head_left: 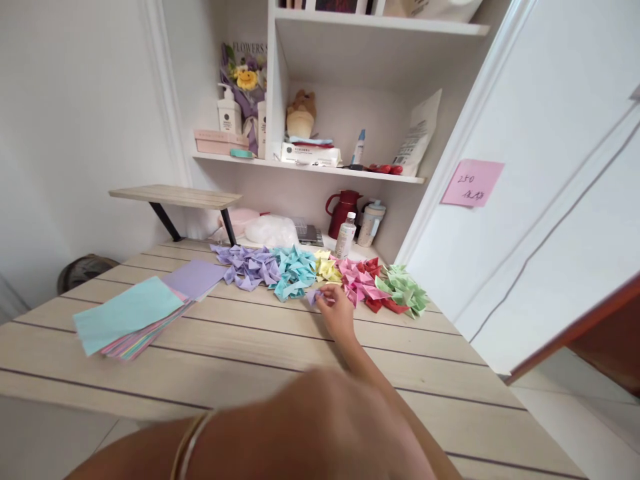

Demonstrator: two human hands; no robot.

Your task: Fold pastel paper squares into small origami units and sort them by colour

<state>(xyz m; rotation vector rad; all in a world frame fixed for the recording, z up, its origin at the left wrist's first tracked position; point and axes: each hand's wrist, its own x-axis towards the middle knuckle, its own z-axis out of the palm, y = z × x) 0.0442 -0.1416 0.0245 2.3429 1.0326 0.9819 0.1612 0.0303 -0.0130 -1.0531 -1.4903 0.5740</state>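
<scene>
My right hand (338,313) reaches across the wooden table (250,347) to a row of folded paper pieces. Its fingertips pinch a small purple folded paper piece (315,296) just in front of the blue pile (295,270) and the yellow pile (327,268). My left hand (330,427) hovers close to the camera at the bottom of the view, blurred, with thin bracelets (193,440) on the wrist; its fingers do not show. Purple (247,263), pink (357,280), red (373,303) and green (406,290) piles complete the row.
A stack of flat coloured paper sheets (135,313) lies at the table's left. Behind the piles stand a small bottle (345,235), a red jug (341,210) and a cup (371,223). A raised shelf (175,195), wall shelves and a pink sticky note (473,182) surround the table.
</scene>
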